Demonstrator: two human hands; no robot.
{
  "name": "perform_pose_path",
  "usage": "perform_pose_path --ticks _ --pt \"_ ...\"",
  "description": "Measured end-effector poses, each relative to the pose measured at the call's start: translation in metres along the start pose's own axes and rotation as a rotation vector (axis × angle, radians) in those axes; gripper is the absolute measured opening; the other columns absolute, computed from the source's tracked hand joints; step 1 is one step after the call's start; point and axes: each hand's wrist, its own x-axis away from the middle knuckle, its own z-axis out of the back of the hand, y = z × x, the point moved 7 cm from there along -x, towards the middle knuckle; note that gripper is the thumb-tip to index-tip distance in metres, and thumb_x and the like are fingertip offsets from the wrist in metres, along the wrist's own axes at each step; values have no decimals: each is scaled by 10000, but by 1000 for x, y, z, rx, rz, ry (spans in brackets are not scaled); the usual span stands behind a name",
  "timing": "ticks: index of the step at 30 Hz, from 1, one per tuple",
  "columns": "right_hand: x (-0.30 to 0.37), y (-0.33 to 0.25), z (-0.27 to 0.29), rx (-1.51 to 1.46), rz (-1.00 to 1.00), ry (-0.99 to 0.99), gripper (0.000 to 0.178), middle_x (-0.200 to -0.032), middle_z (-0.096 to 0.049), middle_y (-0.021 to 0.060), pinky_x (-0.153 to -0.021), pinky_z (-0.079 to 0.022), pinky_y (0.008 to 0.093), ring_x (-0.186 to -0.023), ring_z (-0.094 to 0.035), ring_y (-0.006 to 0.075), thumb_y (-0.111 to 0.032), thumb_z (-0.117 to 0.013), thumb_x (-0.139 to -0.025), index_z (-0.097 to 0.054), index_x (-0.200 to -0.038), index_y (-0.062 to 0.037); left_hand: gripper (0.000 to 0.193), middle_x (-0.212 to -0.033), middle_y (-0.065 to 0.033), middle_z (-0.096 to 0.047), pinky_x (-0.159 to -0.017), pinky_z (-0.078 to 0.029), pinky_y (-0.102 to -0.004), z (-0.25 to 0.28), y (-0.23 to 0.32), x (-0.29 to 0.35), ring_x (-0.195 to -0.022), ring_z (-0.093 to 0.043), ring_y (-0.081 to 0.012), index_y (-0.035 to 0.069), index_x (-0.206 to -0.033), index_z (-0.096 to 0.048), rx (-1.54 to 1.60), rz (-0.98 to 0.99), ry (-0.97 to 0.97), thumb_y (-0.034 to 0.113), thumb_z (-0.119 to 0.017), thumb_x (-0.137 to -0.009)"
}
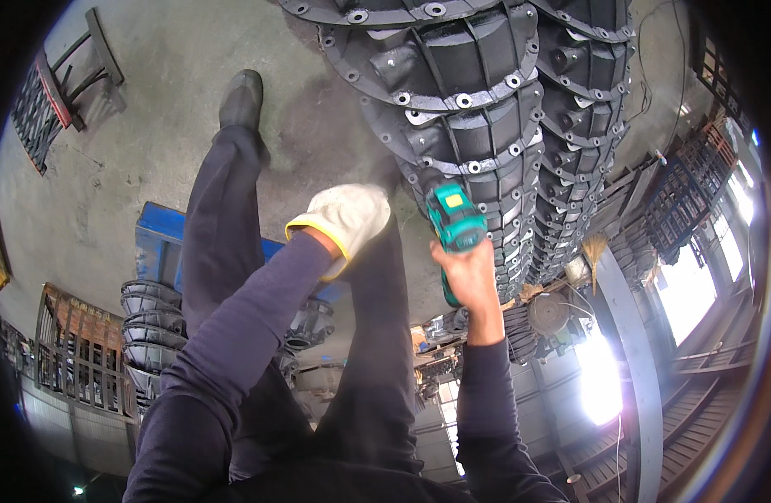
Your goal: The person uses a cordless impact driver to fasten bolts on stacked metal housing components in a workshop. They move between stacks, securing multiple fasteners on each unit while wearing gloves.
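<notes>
My bare right hand (471, 272) is wrapped round the handle of a green and black cordless drill (458, 220). The drill's dark nose points away from me, beside the edge of a stack of dark grey bell-shaped metal castings (477, 134). Whether its tip touches a casting cannot be made out. My left hand (352, 214), in a white work glove with a yellow cuff, hovers over my leg to the left of the drill. Its fingers look curled under, and anything inside them is hidden. The castings' flanges carry rims of bolt holes.
A second row of castings (574, 126) runs along the right. Behind my legs lie a blue metal frame (160, 226) and more stacked castings (150, 323). A rusty mesh crate (82, 348) stands at lower left, a broom (594, 249) at right. Concrete floor (167, 92) spreads at upper left.
</notes>
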Motion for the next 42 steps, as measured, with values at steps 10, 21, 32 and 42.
perform_pose_path --ticks 10,21,32,42 --pt "-66 13 112 -462 23 388 342 -1095 -761 129 -671 -568 327 -719 -688 180 -38 -739 -900 -687 -1233 22 264 -998 -177 -768 -854 -599 -469 8 14 -4 -940 -750 -368 68 -945 -771 -144 -172 55 185 -536 -971" --pt "-122 -3 135 -474 17 393 205 -950 -750 120 -660 -558 343 -680 -685 189 -22 -725 -871 -720 -1066 43 298 -1080 -195 -763 -911 -572 -492 16 17 -16 -1019 -726 -399 52 -1033 -759 -112 -118 -24 251 -542 -988" --pt "-139 3 166 -386 -90 211 239 -869 -717 75 -598 -535 346 -649 -673 190 -61 -782 -853 -693 -1067 -5 303 -1071 -174 -780 -914 -596 -444 33 25 -15 -990 -751 -354 91 -1096 -792 -46 -107 44 198 -541 -965" --pt "-160 -7 198 -128 -162 79 245 -855 -679 65 -609 -532 365 -645 -659 199 -74 -773 -810 -685 -1032 -18 287 -1082 -188 -773 -918 -581 -454 11 17 -16 -1025 -737 -364 64 -1057 -768 49 -167 122 237 -553 -979"
